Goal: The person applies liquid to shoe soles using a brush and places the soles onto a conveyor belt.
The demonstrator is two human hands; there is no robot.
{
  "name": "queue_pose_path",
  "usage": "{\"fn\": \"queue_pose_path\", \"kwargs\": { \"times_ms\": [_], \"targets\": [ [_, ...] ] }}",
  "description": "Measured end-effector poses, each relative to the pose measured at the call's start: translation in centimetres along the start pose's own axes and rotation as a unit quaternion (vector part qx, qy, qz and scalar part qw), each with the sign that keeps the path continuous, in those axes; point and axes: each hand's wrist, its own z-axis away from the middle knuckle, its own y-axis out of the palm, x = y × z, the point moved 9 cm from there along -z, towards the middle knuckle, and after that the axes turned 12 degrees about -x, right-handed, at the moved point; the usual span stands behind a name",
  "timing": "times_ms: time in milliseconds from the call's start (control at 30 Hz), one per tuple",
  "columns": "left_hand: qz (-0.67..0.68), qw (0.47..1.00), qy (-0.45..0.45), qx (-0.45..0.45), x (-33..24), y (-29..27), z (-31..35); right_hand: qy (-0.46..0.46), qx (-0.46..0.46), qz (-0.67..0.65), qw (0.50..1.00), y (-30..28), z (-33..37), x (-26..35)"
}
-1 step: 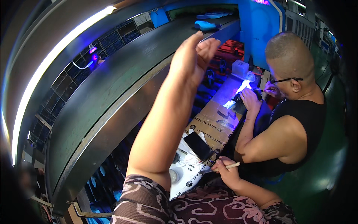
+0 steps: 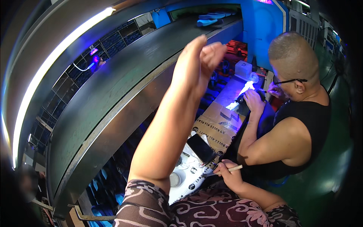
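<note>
The right hand (image 2: 231,178) was kept closed around a pale slim stick (image 2: 236,168), which was gripped between thumb and fingers at the near right corner of the table (image 2: 230,90). The stick's lower end was pointed leftward over a white sheet (image 2: 189,183); whether the sheet was touched could not be told.

The left hand (image 2: 193,68) was raised in front of the right edge of the conveyor belt (image 2: 113,94), its thumb held apart and its fingers loosely bent (their tips were slightly blurred). Nothing was seen to be held in it, the hand being about half open.

Near the table's near edge, a dark phone (image 2: 202,148) was laid at a slant, just left of the right edge. At the near left corner, a round container (image 2: 174,180) was partly hidden by the left forearm. Farther up, the table was covered by printed cardboard (image 2: 227,117).

Past the right edge, a co-worker (image 2: 295,140) in a dark sleeveless top was seen, with a dark item handled under violet light. Blue pieces (image 2: 208,22) were carried near the conveyor belt's far end.
</note>
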Motion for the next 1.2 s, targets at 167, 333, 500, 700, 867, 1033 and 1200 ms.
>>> {"fn": "queue_pose_path", "kwargs": {
  "times_ms": [167, 333, 500, 700, 867, 1033, 1200],
  "targets": [
    [-0.282, 0.956, 0.026, 0.073, 2.2, -10.5, 11.0, 0.015, 0.034, -0.009, 0.999, 0.2, 0.2, -2.7],
    [-0.679, 0.7, 0.025, -0.221, -4.1, -32.6, 29.9, 0.076, 0.079, -0.066, 0.992, 3.2, 2.6, -3.8],
    [-0.828, 0.425, 0.031, -0.365, -8.0, -43.4, 48.1, 0.094, 0.122, -0.076, 0.985, 7.3, 4.8, -3.6],
    [-0.883, 0.332, -0.025, -0.331, -4.6, -46.0, 50.0, 0.117, 0.164, -0.05, 0.978, 11.1, 6.6, -3.2],
    [-0.864, 0.377, -0.027, -0.333, -6.6, -46.5, 49.2, 0.07, 0.105, -0.013, 0.992, 9.9, 4.7, -3.1],
    [-0.711, 0.535, -0.075, -0.451, -7.2, -48.6, 50.9, 0.043, 0.114, 0.042, 0.992, 12.3, 2.9, -3.8],
    [-0.825, 0.44, -0.034, -0.354, -5.8, -46.3, 49.6, -0.12, 0.187, 0.114, 0.968, 18.6, 2.6, -2.7]
  ]
}}
